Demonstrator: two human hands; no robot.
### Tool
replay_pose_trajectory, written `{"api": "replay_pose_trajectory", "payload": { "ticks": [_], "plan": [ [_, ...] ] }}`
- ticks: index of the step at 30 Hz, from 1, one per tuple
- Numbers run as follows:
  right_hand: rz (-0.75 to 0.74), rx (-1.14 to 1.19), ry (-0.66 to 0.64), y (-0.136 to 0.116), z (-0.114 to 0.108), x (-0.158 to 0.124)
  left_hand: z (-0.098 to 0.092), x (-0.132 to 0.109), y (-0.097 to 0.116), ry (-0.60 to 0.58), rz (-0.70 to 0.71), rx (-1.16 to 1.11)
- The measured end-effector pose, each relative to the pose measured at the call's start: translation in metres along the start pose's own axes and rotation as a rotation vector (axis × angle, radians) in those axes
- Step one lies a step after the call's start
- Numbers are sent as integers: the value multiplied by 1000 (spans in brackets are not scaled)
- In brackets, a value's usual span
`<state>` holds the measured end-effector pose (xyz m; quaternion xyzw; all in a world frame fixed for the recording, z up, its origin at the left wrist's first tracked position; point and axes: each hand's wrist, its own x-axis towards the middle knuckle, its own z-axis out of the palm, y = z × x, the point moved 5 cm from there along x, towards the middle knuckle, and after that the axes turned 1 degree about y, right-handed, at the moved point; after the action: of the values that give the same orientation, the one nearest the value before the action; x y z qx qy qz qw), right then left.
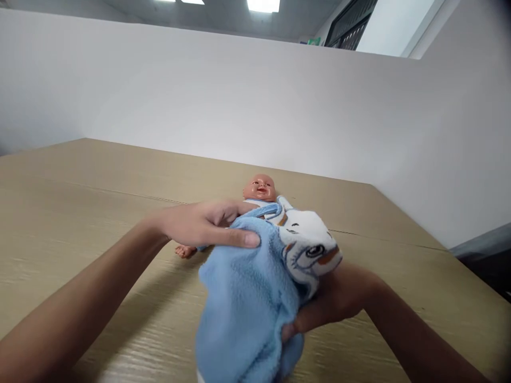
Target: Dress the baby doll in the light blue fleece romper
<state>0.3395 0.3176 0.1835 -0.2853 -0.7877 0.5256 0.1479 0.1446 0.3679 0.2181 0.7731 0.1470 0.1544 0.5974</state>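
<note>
A baby doll [260, 187] lies on its back on the table, its head toward the far wall. One small doll hand [186, 251] pokes out at the left. In front of its chest is a fluffy light-blue garment [243, 298] with a white embroidered animal face [309, 239]. My left hand [211, 226] grips the garment's upper edge, thumb on the near side and fingers behind. Lower down at the right, my right hand [331, 300] is closed on the cloth, with most of its fingers hidden behind it. The doll's lower body is covered by the garment.
The wooden table [120, 181] has thin seams across its top. A white partition wall [199, 101] rises along its far side and right. Something dark grey [487, 250] stands beyond the table's right edge.
</note>
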Motion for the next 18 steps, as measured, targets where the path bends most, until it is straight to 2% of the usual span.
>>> {"api": "replay_pose_trajectory", "payload": {
  "ticks": [4,7,9,12,15,18],
  "plan": [
    [-30,184,114,1,-9,-10,-1,-8,-10,-145,-130,69],
    [-29,207,166,3,-10,-13,0,-7,-4,-141,-48,78],
    [5,230,119,4,-6,-10,0,-4,2,-62,29,37],
    [-24,192,-79,-1,5,-1,-2,-4,6,51,43,-13],
    [-89,122,-240,-6,13,6,1,-6,0,17,-64,8],
    [-123,181,-207,-5,11,6,4,-7,-5,-105,-135,14]
  ]
}}
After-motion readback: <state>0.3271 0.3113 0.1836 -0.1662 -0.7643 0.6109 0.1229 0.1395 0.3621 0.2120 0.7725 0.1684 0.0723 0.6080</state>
